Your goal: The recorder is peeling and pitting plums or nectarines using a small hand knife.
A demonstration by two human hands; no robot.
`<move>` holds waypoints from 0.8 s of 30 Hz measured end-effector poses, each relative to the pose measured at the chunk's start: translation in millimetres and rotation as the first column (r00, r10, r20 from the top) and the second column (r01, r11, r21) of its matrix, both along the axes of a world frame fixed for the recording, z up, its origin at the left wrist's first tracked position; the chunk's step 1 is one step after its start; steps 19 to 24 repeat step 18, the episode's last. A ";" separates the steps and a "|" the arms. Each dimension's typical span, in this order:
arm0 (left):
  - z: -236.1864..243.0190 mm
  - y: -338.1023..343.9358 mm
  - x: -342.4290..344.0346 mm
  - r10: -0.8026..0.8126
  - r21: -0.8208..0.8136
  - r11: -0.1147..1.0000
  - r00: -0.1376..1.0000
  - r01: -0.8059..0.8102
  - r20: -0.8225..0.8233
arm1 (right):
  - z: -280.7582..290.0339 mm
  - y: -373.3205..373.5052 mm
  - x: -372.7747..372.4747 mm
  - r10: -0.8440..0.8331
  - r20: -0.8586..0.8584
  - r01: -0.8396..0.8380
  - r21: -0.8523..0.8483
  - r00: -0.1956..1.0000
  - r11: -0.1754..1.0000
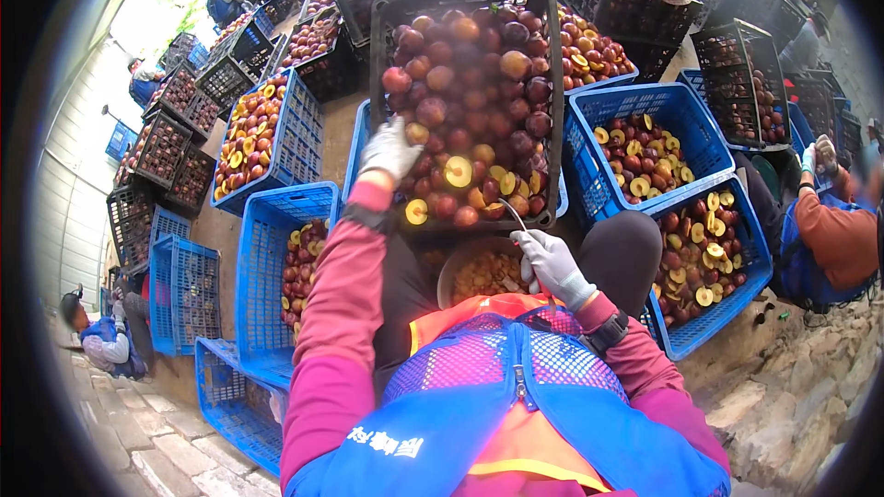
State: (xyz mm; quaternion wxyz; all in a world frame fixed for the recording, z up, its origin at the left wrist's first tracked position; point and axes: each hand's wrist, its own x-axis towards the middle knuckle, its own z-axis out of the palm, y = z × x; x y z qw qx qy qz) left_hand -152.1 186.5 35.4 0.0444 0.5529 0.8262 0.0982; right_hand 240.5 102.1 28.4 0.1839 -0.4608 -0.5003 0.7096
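Observation:
A black crate (543, 110) heaped with dark red plums (465, 78) stands right in front of me. At its left side my left hand (391, 149), in a pale glove, reaches in with the fingers stretched beside a plum (417, 133); nothing shows in its grasp. Gloved too, my right hand (554, 267) is closed around a thin curved metal tool (509, 211), its tip over the crate's near edge. Halved plums (458, 171) with yellow flesh lie at the near end. Between my knees sits a bowl (448, 281) holding yellowish-brown pieces (490, 278).
Blue crates of halved plums stand at my right (589, 166) and left (244, 258), close to my legs. Black crates of plums (608, 14) are stacked farther off. A co-worker (833, 230) sits at the right; another person (110, 340) is at the left.

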 end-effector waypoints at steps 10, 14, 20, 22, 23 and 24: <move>25.4 -53.9 78.1 -0.304 0.262 0.950 -0.298 -0.171 0.905 | 23.6 30.4 6.1 -0.184 -0.273 0.233 0.159 0.944 0.959; 44.3 -113.2 110.4 -0.362 0.345 0.928 -0.574 -0.144 0.735 | 55.6 38.0 -30.8 -0.033 -0.313 0.108 0.226 0.949 0.968; 22.2 -139.5 114.7 -0.309 0.288 0.948 -0.615 -0.138 0.725 | 75.9 20.1 -53.4 0.029 -0.295 0.034 0.205 0.955 0.978; 22.2 -139.5 114.7 -0.309 0.288 0.948 -0.615 -0.138 0.725 | 75.9 20.1 -53.4 0.029 -0.295 0.034 0.205 0.955 0.978; 22.2 -139.5 114.7 -0.309 0.288 0.948 -0.615 -0.138 0.725 | 75.9 20.1 -53.4 0.029 -0.295 0.034 0.205 0.955 0.978; 22.2 -139.5 114.7 -0.309 0.288 0.948 -0.615 -0.138 0.725 | 75.9 20.1 -53.4 0.029 -0.295 0.034 0.205 0.955 0.978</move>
